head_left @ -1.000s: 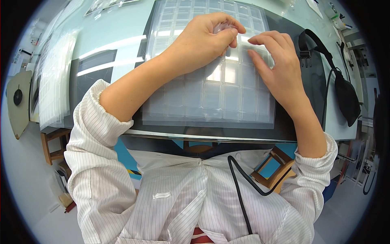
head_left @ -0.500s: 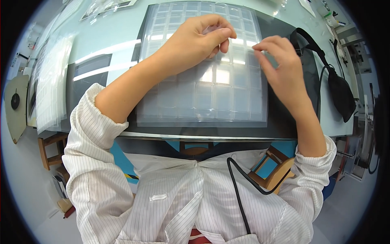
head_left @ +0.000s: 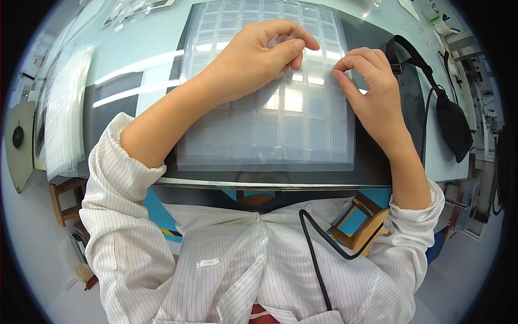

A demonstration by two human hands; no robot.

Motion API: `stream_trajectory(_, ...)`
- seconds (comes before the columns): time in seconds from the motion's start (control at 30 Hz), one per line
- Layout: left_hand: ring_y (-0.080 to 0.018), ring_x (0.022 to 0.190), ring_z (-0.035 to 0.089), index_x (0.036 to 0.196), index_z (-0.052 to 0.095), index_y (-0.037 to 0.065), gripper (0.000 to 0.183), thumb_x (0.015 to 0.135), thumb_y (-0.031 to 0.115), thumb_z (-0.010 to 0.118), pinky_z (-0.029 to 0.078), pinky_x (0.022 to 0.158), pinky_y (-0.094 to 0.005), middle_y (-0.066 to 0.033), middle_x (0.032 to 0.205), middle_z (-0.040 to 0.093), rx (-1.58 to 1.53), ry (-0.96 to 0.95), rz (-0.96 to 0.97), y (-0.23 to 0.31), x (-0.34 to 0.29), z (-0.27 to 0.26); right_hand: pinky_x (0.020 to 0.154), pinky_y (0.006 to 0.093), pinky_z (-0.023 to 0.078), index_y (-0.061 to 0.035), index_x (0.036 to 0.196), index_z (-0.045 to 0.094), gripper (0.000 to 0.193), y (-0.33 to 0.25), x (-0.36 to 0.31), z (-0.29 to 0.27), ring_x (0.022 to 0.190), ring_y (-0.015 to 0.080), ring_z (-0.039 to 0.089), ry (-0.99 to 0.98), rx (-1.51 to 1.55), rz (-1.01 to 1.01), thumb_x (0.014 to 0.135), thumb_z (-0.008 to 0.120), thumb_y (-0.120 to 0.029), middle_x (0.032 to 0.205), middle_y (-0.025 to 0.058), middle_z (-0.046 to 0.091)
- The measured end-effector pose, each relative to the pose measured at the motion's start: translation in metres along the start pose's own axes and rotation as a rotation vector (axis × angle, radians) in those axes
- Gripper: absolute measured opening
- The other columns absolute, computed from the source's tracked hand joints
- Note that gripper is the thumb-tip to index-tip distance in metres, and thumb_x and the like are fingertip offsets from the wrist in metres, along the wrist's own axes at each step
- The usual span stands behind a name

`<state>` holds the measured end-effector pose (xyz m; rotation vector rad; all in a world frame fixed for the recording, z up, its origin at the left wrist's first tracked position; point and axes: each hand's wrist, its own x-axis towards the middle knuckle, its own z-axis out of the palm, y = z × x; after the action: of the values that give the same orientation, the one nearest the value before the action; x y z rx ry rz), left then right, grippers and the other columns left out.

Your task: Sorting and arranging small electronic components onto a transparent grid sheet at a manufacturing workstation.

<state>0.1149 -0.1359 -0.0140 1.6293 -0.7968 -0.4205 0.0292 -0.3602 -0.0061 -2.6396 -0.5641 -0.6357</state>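
Observation:
A stack of clear plastic sheets with a grid of rectangular pockets (head_left: 270, 135) lies on a dark mat in front of me. Over its upper middle, my left hand (head_left: 270, 51) is curled, thumb close to the bent fingers. A translucent glint shows inside that curl, but I cannot make out what is held. My right hand (head_left: 372, 81) hovers by the sheets' right edge, thumb and forefinger tips pinched together over the pockets. Anything between those tips is too small or too clear to name.
Another pile of clear sheets (head_left: 67, 116) stands at the left of the glass-topped table. A black strap with a pouch (head_left: 453, 124) lies at the right. The dark mat (head_left: 372, 148) extends past the sheets, and a wooden chair (head_left: 356, 221) sits below the table edge.
My right thumb and forefinger have come together into a pinch. My left forefinger reaches slightly further right. The sheets and table appear shifted a little left in view.

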Motion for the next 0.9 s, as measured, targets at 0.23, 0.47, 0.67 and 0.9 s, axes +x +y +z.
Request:
stream_trajectory(0.23,-0.0064,0.071,0.051,0.110,0.070,0.007,0.023,0.100,0.018,0.053,0.043,0.066,-0.0237,0.0013,0.078,0.061,-0.003,0.016,-0.016,-0.001,-0.001,0.001,0.087,0.0345,0.049,-0.0028,0.097,0.071,0.015,0.002,-0.001,0.002,0.099,0.0258,0.061,0.049,-0.053,-0.061,0.082,0.074,-0.004,0.100,0.0077,0.067)
stream_trajectory(0.47,-0.0065,0.071,0.052,0.110,0.071,0.007,0.023,0.100,0.022,0.056,0.043,0.066,-0.0237,0.0011,0.077,0.061,0.028,0.009,0.016,0.001,0.001,0.001,0.083,0.0320,0.046,-0.0016,0.098,0.067,0.013,0.002,0.003,0.000,0.092,0.0209,0.058,0.064,-0.076,-0.109,0.086,0.072,-0.005,0.101,0.0060,0.065)
stream_trajectory(0.67,-0.0038,0.073,0.050,0.111,0.070,0.008,0.031,0.100,0.036,0.063,0.042,0.064,-0.0216,0.0023,0.079,0.057,0.133,-0.130,0.117,0.017,-0.009,0.014,0.077,0.0225,0.038,0.0000,0.100,0.066,0.008,-0.029,0.008,-0.023,0.089,0.0078,0.050,-0.001,0.554,0.075,0.095,0.065,-0.005,0.100,0.0005,0.060)
stream_trajectory(0.9,-0.0032,0.066,0.048,0.104,0.068,0.006,0.028,0.104,0.032,0.055,0.038,0.058,-0.0188,0.0010,0.079,0.060,-0.033,-0.131,-0.001,0.018,-0.020,0.005,0.073,0.0262,0.046,-0.0012,0.100,0.070,0.011,-0.031,-0.016,-0.026,0.084,0.0148,0.058,0.001,0.070,0.107,0.088,0.070,-0.002,0.100,0.0055,0.064)
